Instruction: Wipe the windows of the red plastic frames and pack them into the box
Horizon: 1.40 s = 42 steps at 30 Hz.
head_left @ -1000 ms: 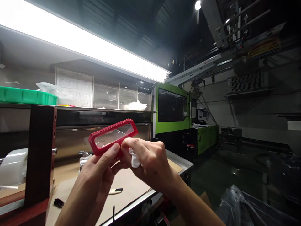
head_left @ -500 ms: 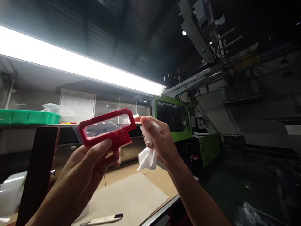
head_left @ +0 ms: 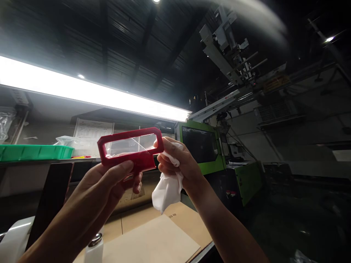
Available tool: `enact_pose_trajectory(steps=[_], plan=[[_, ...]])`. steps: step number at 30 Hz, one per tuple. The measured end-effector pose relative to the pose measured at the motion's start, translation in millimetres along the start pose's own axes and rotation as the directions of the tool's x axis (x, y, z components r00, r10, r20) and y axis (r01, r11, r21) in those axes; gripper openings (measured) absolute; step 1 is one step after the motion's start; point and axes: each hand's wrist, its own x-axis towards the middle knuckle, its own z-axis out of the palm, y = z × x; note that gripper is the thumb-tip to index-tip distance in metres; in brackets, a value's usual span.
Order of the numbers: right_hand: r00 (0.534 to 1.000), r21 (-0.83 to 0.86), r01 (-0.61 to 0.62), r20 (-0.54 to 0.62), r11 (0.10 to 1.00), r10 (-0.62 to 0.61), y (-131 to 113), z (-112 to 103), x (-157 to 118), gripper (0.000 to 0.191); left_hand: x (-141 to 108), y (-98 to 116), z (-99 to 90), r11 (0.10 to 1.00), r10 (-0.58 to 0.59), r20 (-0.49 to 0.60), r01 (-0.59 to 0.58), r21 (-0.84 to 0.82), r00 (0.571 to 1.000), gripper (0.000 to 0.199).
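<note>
A red frame-shaped part (head_left: pixel 130 163) with a clear window is held up before the lit shelf. My left hand (head_left: pixel 109 179) grips its lower edge, thumb on the front. At the frame's right end is my right hand (head_left: pixel 179 160), fingers closed around a crumpled white cloth (head_left: pixel 168 190) that hangs below them. The right fingertips reach the frame's right edge; exactly what they press on is partly hidden.
A green tray (head_left: pixel 35 152) with plastic bags stands on the shelf at left. Cardboard (head_left: pixel 148 239) covers the bench below, beside a white bottle (head_left: pixel 94 252). A green machine (head_left: pixel 200 144) stands behind on the right.
My right hand has closed in on the frame's right end, its fingers more curled around the cloth. The view has tilted up, and the marked knife on the cardboard has left the picture.
</note>
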Motion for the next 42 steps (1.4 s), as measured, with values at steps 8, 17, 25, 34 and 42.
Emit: enact_pose_trajectory(steps=[8, 17, 25, 34, 42], plan=[[0.999, 0.007, -0.034, -0.031, 0.999, 0.034, 3, 8, 4, 0.014, 1, 6, 3.4, 1.0, 0.007, -0.046, -0.007, 0.008, 0.999, 0.015], [0.993, -0.087, -0.104, -0.074, 0.991, 0.097, 4, 21, 17, 0.019, 8, 15, 3.7, 0.997, 0.07, -0.099, -0.066, 0.041, 0.993, 0.028], [0.988, -0.154, -0.055, -0.15, 0.987, 0.031, 9, 30, 27, 0.013, 5, 27, 0.4, 0.989, 0.098, -0.086, -0.087, 0.122, 0.991, 0.025], [0.983, -0.259, -0.082, -0.177, 0.962, 0.036, 16, 31, 28, 0.004, 5, 23, -3.0, 0.975, 0.171, -0.083, -0.157, 0.155, 0.982, 0.037], [0.988, -0.293, -0.079, -0.152, 0.953, 0.035, 26, 23, 30, 0.007, 2, 18, -6.0, 0.982, 0.158, -0.147, -0.14, 0.124, 0.977, 0.032]])
